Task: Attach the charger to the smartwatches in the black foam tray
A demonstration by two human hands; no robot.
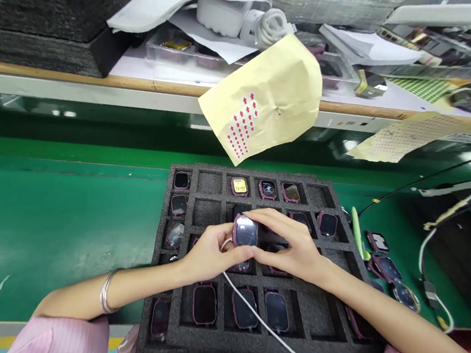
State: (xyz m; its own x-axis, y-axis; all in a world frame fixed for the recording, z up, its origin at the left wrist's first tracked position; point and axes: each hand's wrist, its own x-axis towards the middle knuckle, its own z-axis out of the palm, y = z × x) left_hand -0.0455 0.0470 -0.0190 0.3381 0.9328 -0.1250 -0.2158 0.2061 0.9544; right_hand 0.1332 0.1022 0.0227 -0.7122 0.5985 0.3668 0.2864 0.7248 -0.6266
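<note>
A smartwatch body [246, 231] with a purple frame and a shiny dark screen is held up between my two hands. My left hand [213, 249] grips it from the left, thumb along its lower edge. A white cable [254, 310] runs from behind that hand down past the tray. On the other side my right hand [287, 241] pinches the watch at its top and bottom edges. Beneath both hands lies a black foam tray [271, 337] with several similar watch bodies in its compartments. One watch [240, 186] in the top row shows a lit yellow face.
A yellow paper sheet [269, 95] with red arrow stickers hangs from the shelf edge [156, 87]. Right of the tray, more watches [388, 267], a green stick-like tool [357, 234] and a white cable [424, 252] lie on the green bench [56, 216].
</note>
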